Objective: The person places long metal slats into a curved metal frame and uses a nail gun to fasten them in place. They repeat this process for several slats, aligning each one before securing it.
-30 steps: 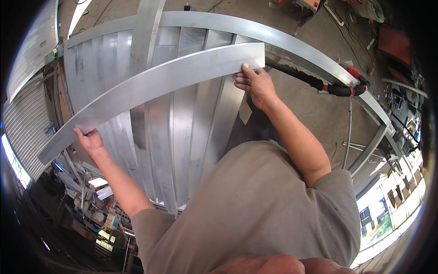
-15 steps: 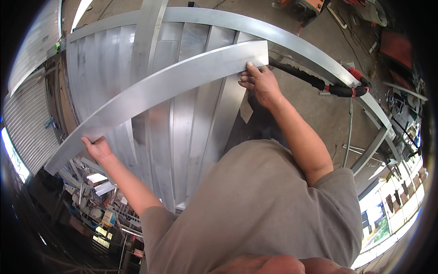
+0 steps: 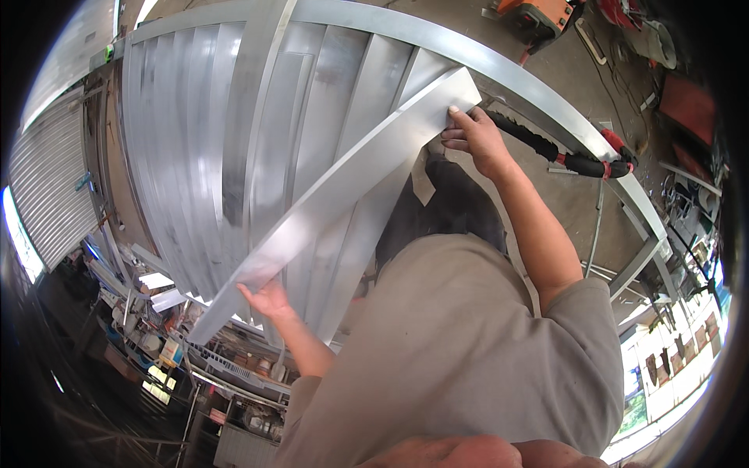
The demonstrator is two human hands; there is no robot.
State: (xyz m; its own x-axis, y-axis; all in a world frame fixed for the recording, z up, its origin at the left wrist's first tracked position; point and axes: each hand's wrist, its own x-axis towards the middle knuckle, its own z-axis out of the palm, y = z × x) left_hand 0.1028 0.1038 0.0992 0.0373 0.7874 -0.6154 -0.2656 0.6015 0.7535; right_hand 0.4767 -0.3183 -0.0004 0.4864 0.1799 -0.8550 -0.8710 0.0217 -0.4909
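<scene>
A long, flat silver metal slat [image 3: 347,183] slants from lower left to upper right, held up over a large slatted metal panel [image 3: 183,140]. My left hand [image 3: 267,298] grips its lower edge near the lower left end, with the thumb on the near face. Near the upper right end, my right hand [image 3: 477,142] pinches the slat between the thumb and fingers; some fingers are partly behind it. Similar slats lie side by side in the panel, and a wider metal bar [image 3: 261,86] crosses over them. The panel's outer frame rail [image 3: 468,48] runs beyond my right hand.
A black-sleeved cable [image 3: 530,140] reaches the frame rail at the right. An orange machine [image 3: 538,17] stands on the floor at the far right. Cluttered shelving [image 3: 234,363] lies at the lower left, below a corrugated metal sheet [image 3: 51,187].
The slat has swung steeper, its left end moving right and nearer my body with my left hand. My right hand has shifted slightly right and down.
</scene>
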